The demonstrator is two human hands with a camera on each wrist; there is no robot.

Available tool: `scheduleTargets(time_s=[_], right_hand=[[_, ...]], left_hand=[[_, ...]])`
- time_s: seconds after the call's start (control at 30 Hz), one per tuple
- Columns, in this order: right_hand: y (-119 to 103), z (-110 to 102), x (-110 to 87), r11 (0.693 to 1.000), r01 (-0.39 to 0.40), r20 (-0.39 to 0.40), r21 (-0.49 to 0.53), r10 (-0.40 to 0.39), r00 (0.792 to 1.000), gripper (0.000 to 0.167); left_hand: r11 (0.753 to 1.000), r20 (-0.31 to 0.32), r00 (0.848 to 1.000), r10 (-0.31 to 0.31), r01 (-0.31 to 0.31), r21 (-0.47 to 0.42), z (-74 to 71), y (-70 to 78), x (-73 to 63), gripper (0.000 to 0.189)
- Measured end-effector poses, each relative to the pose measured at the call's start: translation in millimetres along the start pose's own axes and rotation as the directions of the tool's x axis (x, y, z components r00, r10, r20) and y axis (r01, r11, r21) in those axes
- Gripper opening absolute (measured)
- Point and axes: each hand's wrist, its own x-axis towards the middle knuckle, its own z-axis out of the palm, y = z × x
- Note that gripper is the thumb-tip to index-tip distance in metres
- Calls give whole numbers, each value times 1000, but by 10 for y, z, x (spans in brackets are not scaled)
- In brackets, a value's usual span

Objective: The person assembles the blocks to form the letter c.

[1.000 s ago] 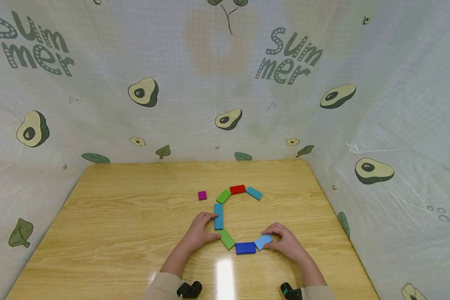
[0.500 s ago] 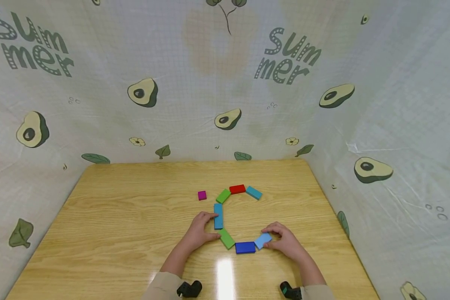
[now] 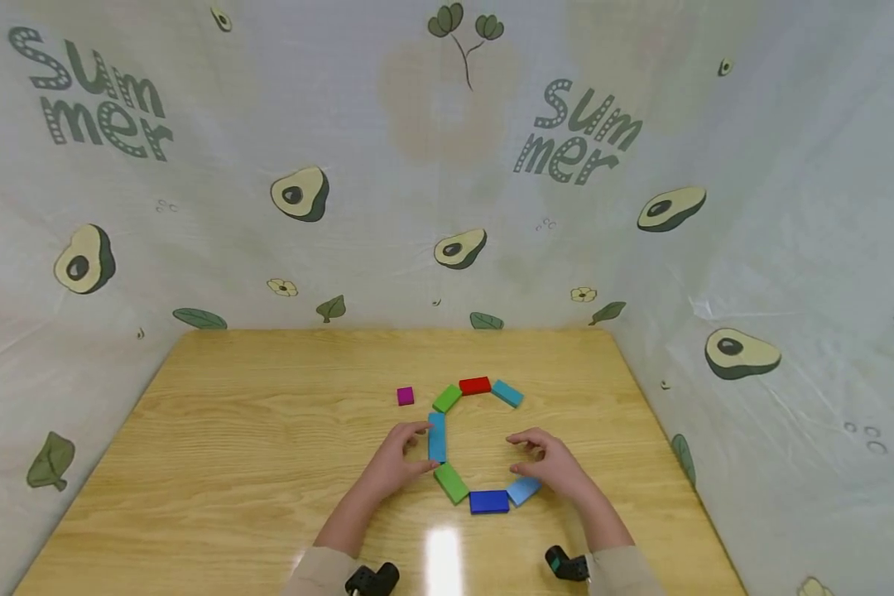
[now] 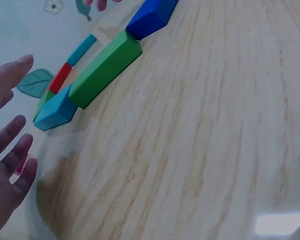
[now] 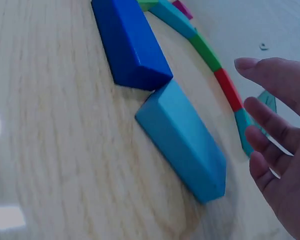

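Wooden blocks form a curve opening to the right. Its lower end is a light blue block (image 3: 523, 492), touching a dark blue block (image 3: 489, 502) at a corner. A green block (image 3: 451, 483) and an upright-running blue block (image 3: 436, 439) make the left side. My right hand (image 3: 555, 468) hovers just above and beyond the light blue block, fingers loosely bent and apart from it in the right wrist view. My left hand (image 3: 393, 459) stays beside the blue and green blocks, fingers spread and holding nothing. Above are another green block (image 3: 447, 398), a red block (image 3: 475, 386) and a teal block (image 3: 507, 393).
A magenta cube (image 3: 406, 396) lies apart, left of the upper green block. The wooden table (image 3: 268, 414) is bordered at the back and sides by a printed cloth (image 3: 387, 290). Table surface shows between the teal and light blue ends of the curve.
My right hand has let go of the light blue block and moved slightly up and left. The left hand stays nearly where it was. The head view has tilted slightly upward.
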Motion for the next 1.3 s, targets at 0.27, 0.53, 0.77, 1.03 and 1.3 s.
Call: scheduleTargets(time_s=[0.27, 0.53, 0.77, 1.03, 1.3], right_hand=[[-265, 193, 296, 994, 99, 66, -39, -96, 993, 40], [-464, 418, 640, 993, 109, 35, -33, -108, 994, 37], [-579, 602, 916, 989, 139, 49, -53, -136, 989, 38], [-672, 835, 1132, 991, 124, 109, -54, -118, 987, 37], [-745, 1017, 1350, 985, 139, 125, -98, -127, 984, 34]], left_hand=[[1000, -105, 994, 15, -15, -8, -237, 75, 11, 57], [998, -162, 985, -54, 56, 7, -474, 114, -14, 56], [996, -203, 976, -77, 86, 39, -619, 61, -61, 54], [993, -219, 971, -94, 106, 42, -745, -59, -165, 55], [990, -251, 961, -118, 134, 48, -810, -161, -231, 55]])
